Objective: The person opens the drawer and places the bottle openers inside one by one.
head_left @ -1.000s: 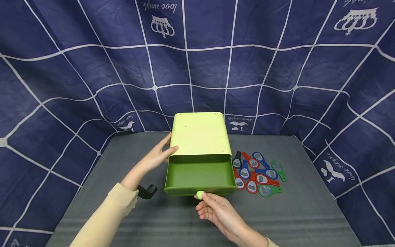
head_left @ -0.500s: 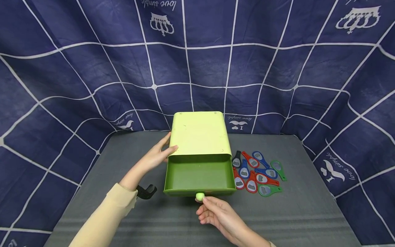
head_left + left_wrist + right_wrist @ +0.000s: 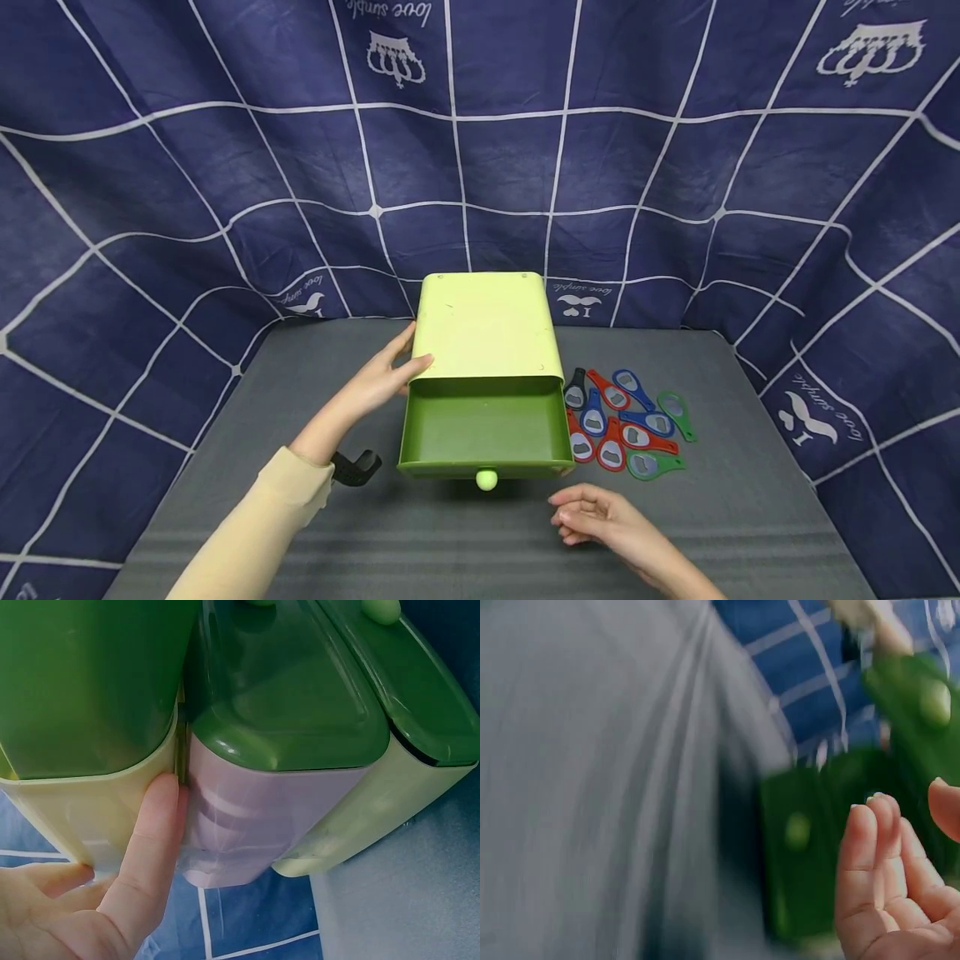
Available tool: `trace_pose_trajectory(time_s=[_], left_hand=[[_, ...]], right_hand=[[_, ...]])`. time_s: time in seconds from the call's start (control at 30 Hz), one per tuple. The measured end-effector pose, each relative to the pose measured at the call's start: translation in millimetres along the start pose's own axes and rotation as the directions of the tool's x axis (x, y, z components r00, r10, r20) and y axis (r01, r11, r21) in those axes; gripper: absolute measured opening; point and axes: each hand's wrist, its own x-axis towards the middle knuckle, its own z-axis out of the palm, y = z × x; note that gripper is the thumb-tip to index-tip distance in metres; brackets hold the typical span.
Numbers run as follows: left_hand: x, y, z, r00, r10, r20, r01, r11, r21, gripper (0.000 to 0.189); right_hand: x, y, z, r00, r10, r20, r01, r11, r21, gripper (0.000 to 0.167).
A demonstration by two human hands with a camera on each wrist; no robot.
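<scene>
The yellow drawer box (image 3: 486,321) is the top unit of a stack of small drawers. Its green drawer (image 3: 487,421) is pulled out, with a round light-green knob (image 3: 486,479) on the front and a bare floor inside. My left hand (image 3: 378,379) rests on the box's left side, thumb on the top edge and fingers along the side wall. In the left wrist view a finger (image 3: 146,855) presses near the seam with the pink unit (image 3: 255,810). My right hand (image 3: 603,521) hovers right of the knob, apart from it, with loosely bent fingers and nothing in them.
Several bottle openers (image 3: 611,454) in red, blue, green and black lie on the grey table (image 3: 742,500) right of the box. A black strap-like piece (image 3: 356,468) shows beside my left wrist. A blue checked cloth (image 3: 510,158) hangs behind and at both sides.
My right hand has let go of the drawer knob and moved right and slightly down. The drawer stays pulled out. My left hand keeps its place on the box.
</scene>
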Motion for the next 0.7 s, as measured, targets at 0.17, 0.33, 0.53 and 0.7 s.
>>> trace_pose_trajectory(time_s=[0.17, 0.33, 0.53, 0.7], left_hand=[[0.2, -0.3, 0.3, 1.000, -0.005, -0.005, 0.005, 1.000, 0.010, 0.085], [0.1, -1.5, 0.7, 1.000, -0.002, -0.002, 0.002, 1.000, 0.001, 0.085], [-0.5, -1.1, 1.2, 1.000, 0.005, 0.005, -0.005, 1.000, 0.001, 0.085], [0.8, 0.6, 1.2, 1.000, 0.018, 0.009, -0.018, 1.000, -0.006, 0.085]], right_hand=[[3.9, 13.4, -50.6, 0.942, 0.002, -0.336, -0.064, 0.983, -0.173, 0.044], [3.0, 31.8, -95.7, 0.825, -0.015, -0.565, -0.146, 0.960, -0.239, 0.045], [-3.2, 44.2, -123.3, 0.783, -0.005, -0.622, -0.161, 0.964, -0.210, 0.053], [-2.2, 45.8, -129.2, 0.757, -0.092, -0.647, -0.211, 0.903, -0.375, 0.048]])
